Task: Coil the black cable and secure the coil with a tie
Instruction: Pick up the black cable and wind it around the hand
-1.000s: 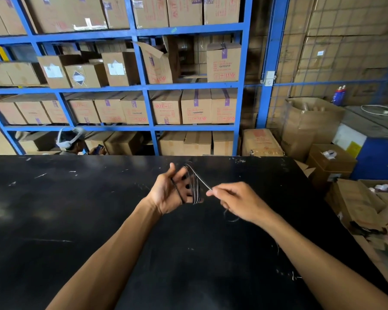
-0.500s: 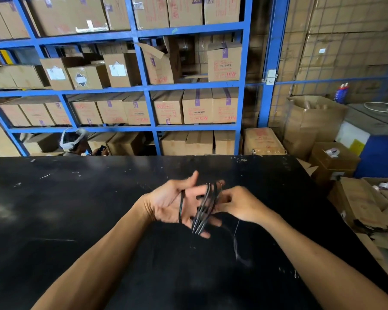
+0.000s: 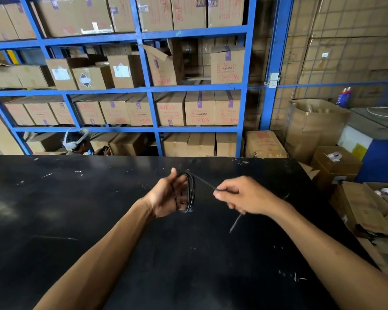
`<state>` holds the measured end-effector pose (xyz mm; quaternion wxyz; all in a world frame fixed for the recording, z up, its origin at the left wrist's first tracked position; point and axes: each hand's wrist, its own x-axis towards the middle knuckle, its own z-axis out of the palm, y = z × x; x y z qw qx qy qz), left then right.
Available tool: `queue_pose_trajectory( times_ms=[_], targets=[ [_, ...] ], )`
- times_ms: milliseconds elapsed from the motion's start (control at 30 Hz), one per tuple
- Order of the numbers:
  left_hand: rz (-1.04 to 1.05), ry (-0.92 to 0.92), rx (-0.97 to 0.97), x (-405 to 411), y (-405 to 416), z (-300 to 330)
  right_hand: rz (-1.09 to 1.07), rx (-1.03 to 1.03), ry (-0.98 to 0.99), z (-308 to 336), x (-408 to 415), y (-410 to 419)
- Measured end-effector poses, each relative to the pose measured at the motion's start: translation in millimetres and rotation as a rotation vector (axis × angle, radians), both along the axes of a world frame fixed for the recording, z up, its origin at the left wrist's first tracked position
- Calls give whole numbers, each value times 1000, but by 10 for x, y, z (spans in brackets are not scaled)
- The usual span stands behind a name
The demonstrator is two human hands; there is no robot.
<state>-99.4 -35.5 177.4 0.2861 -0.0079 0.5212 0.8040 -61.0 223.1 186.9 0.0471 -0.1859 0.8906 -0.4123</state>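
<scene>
Right hand (image 3: 244, 195) farther from coil (image 3: 189, 191)

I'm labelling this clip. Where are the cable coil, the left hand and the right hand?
cable coil (image 3: 190, 191), head view, on the bundled loops.
left hand (image 3: 164, 199), head view, on the palm.
right hand (image 3: 244, 195), head view, on the back of the hand.
</scene>
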Motion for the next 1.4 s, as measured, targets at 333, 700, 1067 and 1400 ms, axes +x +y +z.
queue_pose_trajectory(
  times_ms=[333, 700, 1067, 1400],
  targets=[
    [-218, 97, 599, -71, 196, 302, 27, -106, -208, -1008, 284, -324],
    [-957, 118, 84, 273, 106, 280, -133, 230, -6, -490, -296, 44],
    [-497, 37, -501, 156, 187, -16, -191, 518, 164, 12, -265, -9],
    [89, 108, 108, -123, 229, -5, -130, 112, 72, -277, 125, -189]
  ],
)
